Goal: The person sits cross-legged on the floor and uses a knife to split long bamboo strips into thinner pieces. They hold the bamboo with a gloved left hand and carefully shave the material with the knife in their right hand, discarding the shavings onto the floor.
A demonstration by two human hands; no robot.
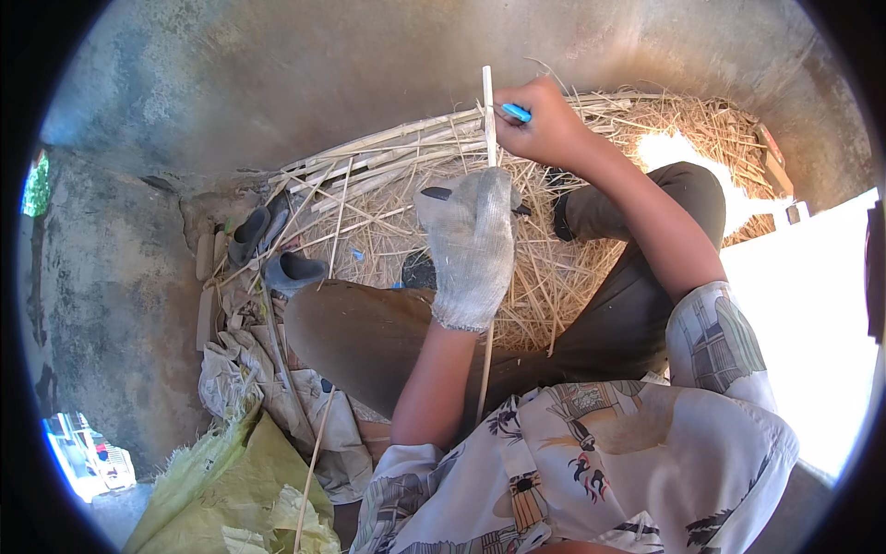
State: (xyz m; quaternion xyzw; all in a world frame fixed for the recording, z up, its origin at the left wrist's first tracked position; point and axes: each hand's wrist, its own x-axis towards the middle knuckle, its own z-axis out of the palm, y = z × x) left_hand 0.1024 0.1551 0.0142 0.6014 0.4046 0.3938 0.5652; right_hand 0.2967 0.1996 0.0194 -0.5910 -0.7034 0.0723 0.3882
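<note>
1 slim stick (488, 92) (pale, straight) juts from the left hand (472, 249).

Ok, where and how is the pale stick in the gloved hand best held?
The pale stick is probably best gripped below its exposed top, where the gloved left hand closes around it, coming from the person's side. It is slender and points away from the body, so a wrapped hold should steady it. The right hand, holding a small blue object, crowds the top.
</note>
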